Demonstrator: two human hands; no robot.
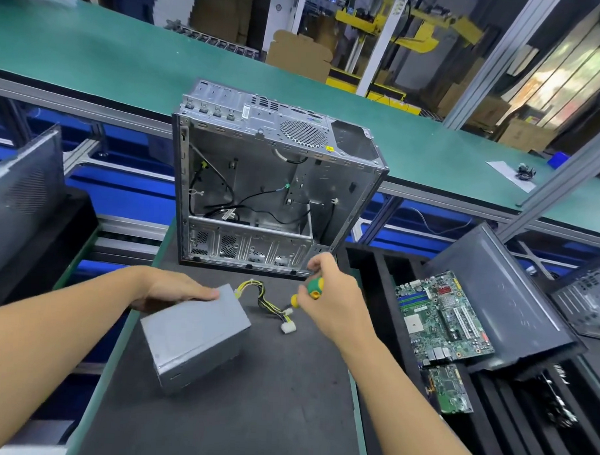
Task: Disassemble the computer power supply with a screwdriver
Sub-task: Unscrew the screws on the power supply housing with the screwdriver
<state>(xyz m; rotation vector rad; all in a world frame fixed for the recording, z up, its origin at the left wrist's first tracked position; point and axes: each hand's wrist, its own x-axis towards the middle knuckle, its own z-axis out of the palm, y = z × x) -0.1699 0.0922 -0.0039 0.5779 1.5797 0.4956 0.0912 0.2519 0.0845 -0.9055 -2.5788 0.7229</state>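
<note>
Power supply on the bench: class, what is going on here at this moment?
A person steadies the grey power supply on the dark mat with the left hand. The right hand grips a green and yellow screwdriver above the unit's cable bundle. The emptied computer case stands behind. The tool has not yet met the unit.

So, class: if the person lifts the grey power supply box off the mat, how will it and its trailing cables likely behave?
The power supply is a closed metal box, so probably rigid and heavy for its size. Its cable bundle curves loosely on the mat, so it would likely dangle and drag. The smooth sides may slip under the left hand.
</note>
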